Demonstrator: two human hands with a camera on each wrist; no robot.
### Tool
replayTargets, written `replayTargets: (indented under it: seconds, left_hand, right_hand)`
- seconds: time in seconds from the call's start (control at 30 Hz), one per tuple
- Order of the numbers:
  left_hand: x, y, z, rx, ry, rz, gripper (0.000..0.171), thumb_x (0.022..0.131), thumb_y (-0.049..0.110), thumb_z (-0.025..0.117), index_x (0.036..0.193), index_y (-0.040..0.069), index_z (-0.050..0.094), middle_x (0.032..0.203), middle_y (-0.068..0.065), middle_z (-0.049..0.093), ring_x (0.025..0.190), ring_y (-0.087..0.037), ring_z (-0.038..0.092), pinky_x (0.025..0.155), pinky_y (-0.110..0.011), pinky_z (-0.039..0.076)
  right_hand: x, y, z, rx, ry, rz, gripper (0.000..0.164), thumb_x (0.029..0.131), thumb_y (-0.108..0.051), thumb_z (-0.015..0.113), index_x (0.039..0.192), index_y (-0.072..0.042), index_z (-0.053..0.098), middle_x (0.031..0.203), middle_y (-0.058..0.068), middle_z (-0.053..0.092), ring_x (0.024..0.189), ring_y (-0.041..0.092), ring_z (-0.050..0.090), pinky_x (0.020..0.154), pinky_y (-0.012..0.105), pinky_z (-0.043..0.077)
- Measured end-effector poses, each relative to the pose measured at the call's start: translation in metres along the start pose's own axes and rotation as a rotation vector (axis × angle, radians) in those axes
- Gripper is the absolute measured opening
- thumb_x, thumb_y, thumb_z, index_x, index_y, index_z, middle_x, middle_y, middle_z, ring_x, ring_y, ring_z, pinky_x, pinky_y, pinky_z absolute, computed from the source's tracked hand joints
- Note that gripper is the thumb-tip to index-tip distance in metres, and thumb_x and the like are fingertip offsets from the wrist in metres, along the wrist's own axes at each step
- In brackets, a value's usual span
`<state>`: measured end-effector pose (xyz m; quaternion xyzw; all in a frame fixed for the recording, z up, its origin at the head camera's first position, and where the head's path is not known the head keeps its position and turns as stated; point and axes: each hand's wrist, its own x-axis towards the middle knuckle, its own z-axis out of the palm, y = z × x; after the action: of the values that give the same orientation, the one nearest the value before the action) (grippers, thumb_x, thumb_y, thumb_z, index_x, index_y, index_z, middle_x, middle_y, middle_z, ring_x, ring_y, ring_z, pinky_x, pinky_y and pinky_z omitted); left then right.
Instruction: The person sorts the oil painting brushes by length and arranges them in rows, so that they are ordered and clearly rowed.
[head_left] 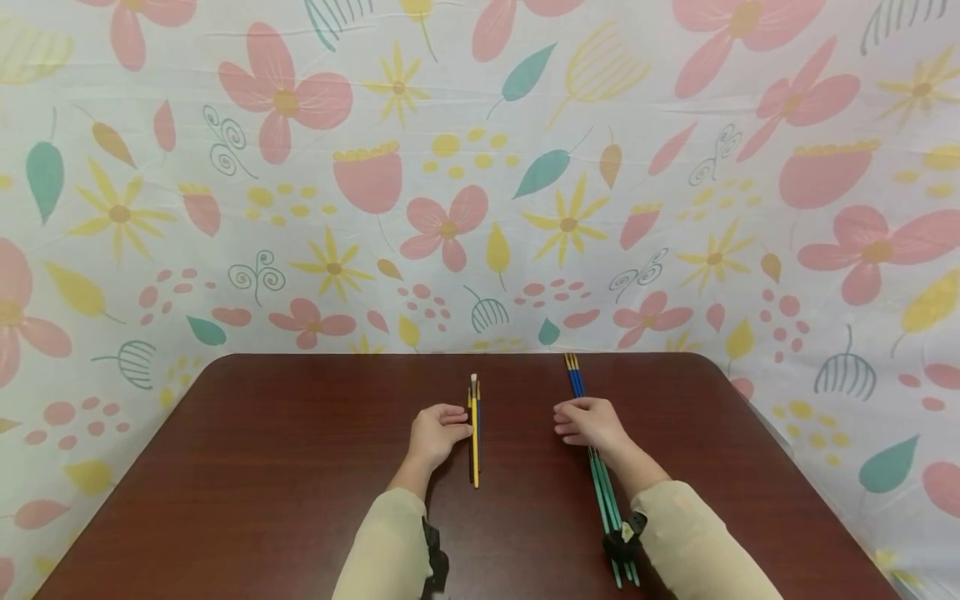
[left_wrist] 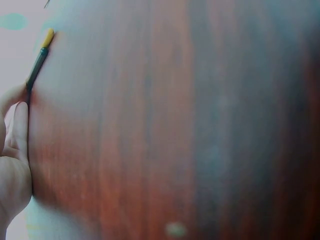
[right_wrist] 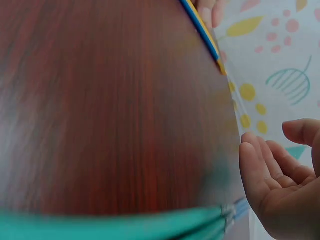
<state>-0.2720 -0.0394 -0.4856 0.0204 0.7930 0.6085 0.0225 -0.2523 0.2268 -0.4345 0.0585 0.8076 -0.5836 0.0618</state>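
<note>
In the head view, a small bunch of slim paintbrushes (head_left: pixel 476 454) lies lengthwise near the middle of the table; one has a yellow handle and pale bristles, beside a blue one and a dark one. My left hand (head_left: pixel 433 433) touches the bunch's left side with fairly straight fingers. From the left wrist, a dark brush with a yellow tip (left_wrist: pixel 48 37) shows right at the fingertips. To the right lie several long green-handled brushes (head_left: pixel 606 492), with blue parts and golden tips at the far end. My right hand (head_left: pixel 592 423) is over them, fingers relaxed and holding nothing.
The dark brown wooden table (head_left: pixel 247 483) has rounded far corners. Behind it hangs a white cloth (head_left: pixel 480 167) printed with flowers and leaves. Dark straps (head_left: pixel 622 542) sit at both wrists, and the right one overlaps the green handles.
</note>
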Motion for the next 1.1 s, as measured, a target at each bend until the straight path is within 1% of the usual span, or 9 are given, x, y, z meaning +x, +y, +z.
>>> replayTargets:
  seconds: [0.17, 0.4, 0.7, 0.87, 1.1]
  left_hand:
    - [0.001, 0.001, -0.001, 0.01, 0.003, -0.003, 0.033, 0.082, 0.009, 0.073, 0.113, 0.0, 0.065, 0.109, -0.013, 0.07, 0.096, -0.023, 0.069, 0.081, -0.034, 0.057]
    - [0.002, 0.0, -0.002, -0.017, -0.006, -0.009, 0.034, 0.082, 0.007, 0.072, 0.114, -0.001, 0.064, 0.11, -0.016, 0.069, 0.095, -0.025, 0.07, 0.08, -0.034, 0.057]
    - [0.0, 0.0, 0.0, -0.025, -0.005, -0.027, 0.034, 0.082, 0.007, 0.072, 0.114, -0.001, 0.064, 0.11, -0.015, 0.069, 0.095, -0.024, 0.07, 0.08, -0.033, 0.057]
    - [0.001, 0.001, 0.001, -0.013, -0.001, -0.026, 0.033, 0.082, 0.008, 0.072, 0.113, 0.0, 0.064, 0.109, -0.014, 0.069, 0.095, -0.023, 0.07, 0.081, -0.033, 0.057]
    - [0.002, 0.001, -0.001, -0.009, -0.003, -0.022, 0.033, 0.082, 0.009, 0.072, 0.113, 0.0, 0.064, 0.109, -0.014, 0.069, 0.096, -0.023, 0.07, 0.081, -0.034, 0.057]
  right_hand:
    - [0.009, -0.003, 0.016, 0.041, -0.022, 0.007, 0.037, 0.096, -0.02, 0.053, 0.12, 0.008, 0.058, 0.115, 0.028, 0.063, 0.089, 0.026, 0.07, 0.072, 0.034, 0.059]
    - [0.02, -0.005, 0.041, 0.086, -0.043, 0.037, 0.038, 0.095, -0.02, 0.054, 0.123, 0.005, 0.057, 0.118, 0.027, 0.062, 0.094, 0.026, 0.069, 0.074, 0.034, 0.059]
    - [0.027, -0.01, 0.075, 0.135, -0.069, 0.046, 0.041, 0.096, -0.02, 0.053, 0.128, 0.005, 0.054, 0.122, 0.025, 0.06, 0.102, 0.029, 0.067, 0.077, 0.036, 0.058]
    - [0.029, -0.016, 0.088, 0.171, -0.08, 0.065, 0.041, 0.095, -0.02, 0.053, 0.127, 0.005, 0.054, 0.122, 0.025, 0.061, 0.105, 0.03, 0.066, 0.079, 0.037, 0.058]
    - [0.033, -0.018, 0.102, 0.222, -0.086, 0.085, 0.04, 0.096, -0.018, 0.052, 0.126, 0.007, 0.053, 0.121, 0.027, 0.06, 0.106, 0.032, 0.065, 0.081, 0.038, 0.057]
